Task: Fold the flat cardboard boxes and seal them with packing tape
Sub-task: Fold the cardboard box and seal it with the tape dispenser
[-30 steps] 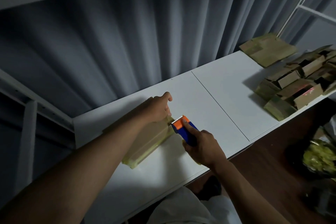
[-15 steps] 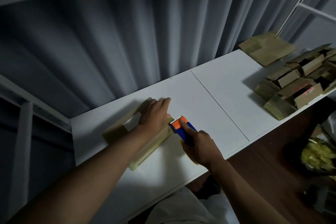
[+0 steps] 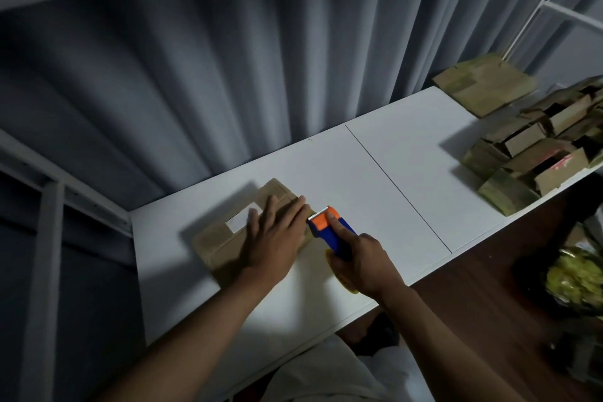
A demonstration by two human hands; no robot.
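Cardboard box [image 3: 225, 238] lies on the white table [image 3: 375, 179] at about eight o'clock, the left hand [image 3: 277, 235] pressing flat on it, fingers straight. At its three o'clock edge the right hand [image 3: 362, 258] grips a blue-and-orange tape dispenser [image 3: 329, 225].

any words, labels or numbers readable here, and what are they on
None can be read.
White label on the cardboard box under the left hand: looks blank.
Red marking on a folded box in the pile at right: too blurred to read.
Tape dispenser in the right hand: no text visible.
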